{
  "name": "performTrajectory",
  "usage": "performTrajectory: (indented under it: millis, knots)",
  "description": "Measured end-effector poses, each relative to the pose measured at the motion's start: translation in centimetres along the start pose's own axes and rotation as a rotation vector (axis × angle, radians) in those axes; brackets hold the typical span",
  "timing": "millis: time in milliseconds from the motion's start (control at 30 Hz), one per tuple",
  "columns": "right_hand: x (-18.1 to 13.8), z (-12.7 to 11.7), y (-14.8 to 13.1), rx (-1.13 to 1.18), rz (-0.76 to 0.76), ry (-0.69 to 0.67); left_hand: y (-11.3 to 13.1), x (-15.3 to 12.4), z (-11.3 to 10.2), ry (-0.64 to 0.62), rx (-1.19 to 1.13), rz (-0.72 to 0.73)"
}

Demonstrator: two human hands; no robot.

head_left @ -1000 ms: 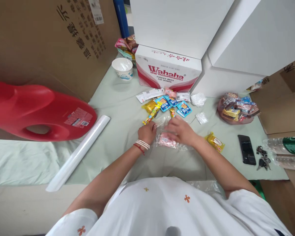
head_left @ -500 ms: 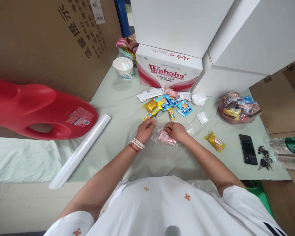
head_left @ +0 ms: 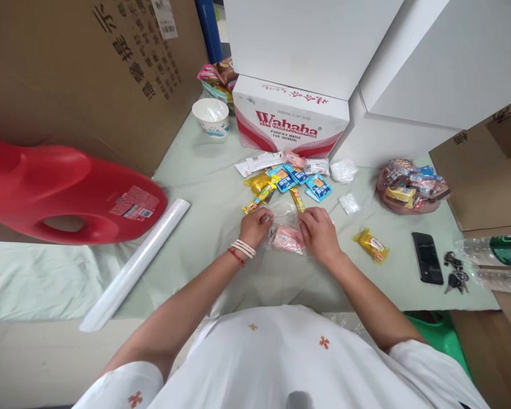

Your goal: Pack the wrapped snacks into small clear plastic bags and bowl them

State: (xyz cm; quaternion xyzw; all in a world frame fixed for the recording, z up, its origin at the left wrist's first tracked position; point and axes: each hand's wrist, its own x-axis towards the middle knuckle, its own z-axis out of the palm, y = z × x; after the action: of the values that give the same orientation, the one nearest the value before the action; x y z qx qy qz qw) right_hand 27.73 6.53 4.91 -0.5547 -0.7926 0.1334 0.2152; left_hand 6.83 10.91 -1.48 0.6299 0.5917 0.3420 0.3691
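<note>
A clear plastic bag [head_left: 284,218] with a pink snack packet [head_left: 287,238] inside lies on the pale green cloth [head_left: 204,187] in front of me. My left hand [head_left: 255,226], with a bead bracelet at the wrist, grips the bag's left edge with fingers curled. At the bag's right edge, my right hand [head_left: 318,232] is closed on the plastic. Just beyond the hands lies a cluster of small yellow and blue snack packets [head_left: 289,182].
A red plastic jug [head_left: 68,193] and a white roll [head_left: 136,264] lie at left. A paper cup [head_left: 212,117] and a Wahaha box [head_left: 290,120] stand behind. At right are a bowl of snacks [head_left: 411,186], a yellow packet [head_left: 371,245], a phone [head_left: 427,258], keys [head_left: 455,274] and bottles [head_left: 498,251].
Both hands have shifted on the clear bag; the right hand drew back from over the bag to its right edge, and the bag is more bunched between them.
</note>
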Motion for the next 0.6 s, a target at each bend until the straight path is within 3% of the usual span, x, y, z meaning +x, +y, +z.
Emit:
performTrajectory:
  millis: [167, 333, 467, 600]
  knots:
    - [-2.8, 1.4, -0.5, 0.077, -0.169, -0.159, 0.6, -0.4, -0.7, 0.026, -0.094, 0.116]
    - [-2.7, 2.9, 1.9, 0.306, -0.116, -0.17, 1.1, -1.2, -3.2, -0.278, -0.262, 0.203]
    - [-2.9, 2.7, 3.0, 0.462, -0.031, -0.165, 1.0, -2.3, -4.9, -0.58, -0.111, 0.34]
    - [-3.0, 2.0, 2.9, 0.591, 0.045, -0.185, 0.9, -3.2, -5.1, -0.625, 0.111, 0.514]
